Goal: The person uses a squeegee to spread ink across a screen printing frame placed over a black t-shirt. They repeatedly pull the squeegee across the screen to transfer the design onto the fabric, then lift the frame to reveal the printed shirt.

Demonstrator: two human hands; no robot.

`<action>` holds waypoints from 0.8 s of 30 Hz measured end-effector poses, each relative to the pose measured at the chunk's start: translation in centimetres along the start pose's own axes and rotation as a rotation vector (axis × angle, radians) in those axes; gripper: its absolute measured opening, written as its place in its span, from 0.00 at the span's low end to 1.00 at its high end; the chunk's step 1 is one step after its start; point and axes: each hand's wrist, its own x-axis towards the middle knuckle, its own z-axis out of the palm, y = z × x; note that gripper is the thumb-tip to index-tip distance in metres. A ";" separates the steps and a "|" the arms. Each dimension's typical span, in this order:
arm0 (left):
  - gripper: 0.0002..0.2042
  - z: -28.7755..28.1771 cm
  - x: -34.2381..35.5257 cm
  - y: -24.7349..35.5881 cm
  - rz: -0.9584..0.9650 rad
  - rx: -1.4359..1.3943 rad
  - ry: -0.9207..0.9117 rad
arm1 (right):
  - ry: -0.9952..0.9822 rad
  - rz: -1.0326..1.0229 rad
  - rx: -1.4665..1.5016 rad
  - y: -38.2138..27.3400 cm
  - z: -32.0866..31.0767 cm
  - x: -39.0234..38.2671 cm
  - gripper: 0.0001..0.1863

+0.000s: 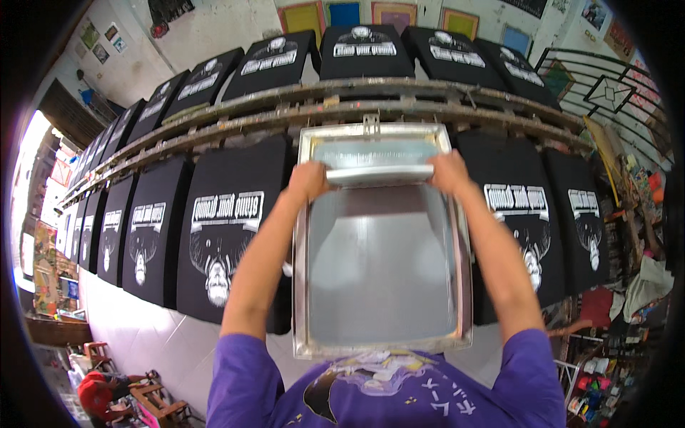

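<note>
A metal-framed printing screen (464, 285) lies flat over a black shirt on the long table. Its mesh is coated with pale grey ink. Both my hands grip a wide squeegee (378, 175) held across the far part of the screen. My left hand (308, 180) clasps its left end and my right hand (448, 171) its right end. A shirt (221, 235) printed in white with a face and lettering lies just left of the screen, another printed shirt (524, 228) to its right.
Two rows of black printed shirts (364, 50) line the table, split by metal rails (250, 114). Cluttered shelves and rags (642, 285) stand at the right. A wooden chair (153, 403) and red items sit on the floor lower left.
</note>
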 end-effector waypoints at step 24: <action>0.26 1.5 -37.5 13.3 0.049 -0.300 0.136 | 0.255 -0.038 0.238 -12.2 0.8 -38.9 0.13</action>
